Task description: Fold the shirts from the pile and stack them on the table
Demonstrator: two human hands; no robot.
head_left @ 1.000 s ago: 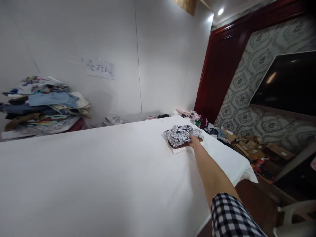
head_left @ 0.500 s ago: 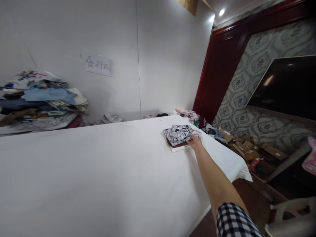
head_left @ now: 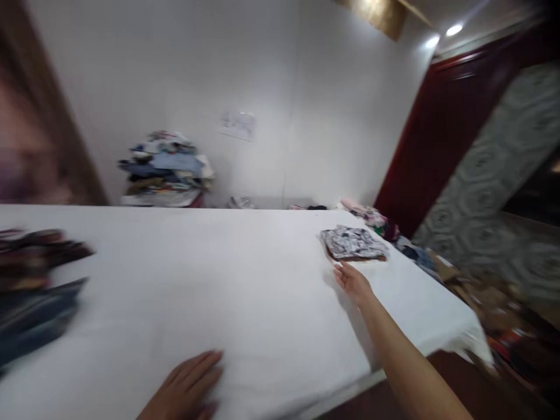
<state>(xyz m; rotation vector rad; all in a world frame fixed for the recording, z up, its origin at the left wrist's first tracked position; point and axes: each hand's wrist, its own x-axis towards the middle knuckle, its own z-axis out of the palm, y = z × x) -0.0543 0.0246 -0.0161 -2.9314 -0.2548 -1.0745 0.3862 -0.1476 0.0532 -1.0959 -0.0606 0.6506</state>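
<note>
A small stack of folded clothes lies on the white-covered table (head_left: 245,280) at the right, with a black-and-white patterned shirt (head_left: 354,242) on top. Just in front of that stack is my right hand (head_left: 352,282), apart from it, its fingers spread and holding nothing. Low in the view, my left hand (head_left: 188,382) hovers over or rests on the white cloth, fingers stretched out with nothing in them; contact is unclear. At the left edge, blurred, lie dark garments (head_left: 41,251) and a blue denim-like garment (head_left: 39,315).
A tall heap of clothes (head_left: 168,169) stands behind the table against the pale wall, below a paper sign (head_left: 237,125). More clothes (head_left: 371,219) lie along the far right edge. Cardboard boxes (head_left: 490,297) are on the floor at right.
My right hand has let go of the patterned shirt and drawn back from the stack. The view has turned left, bringing in my left hand and the garments at the left edge.
</note>
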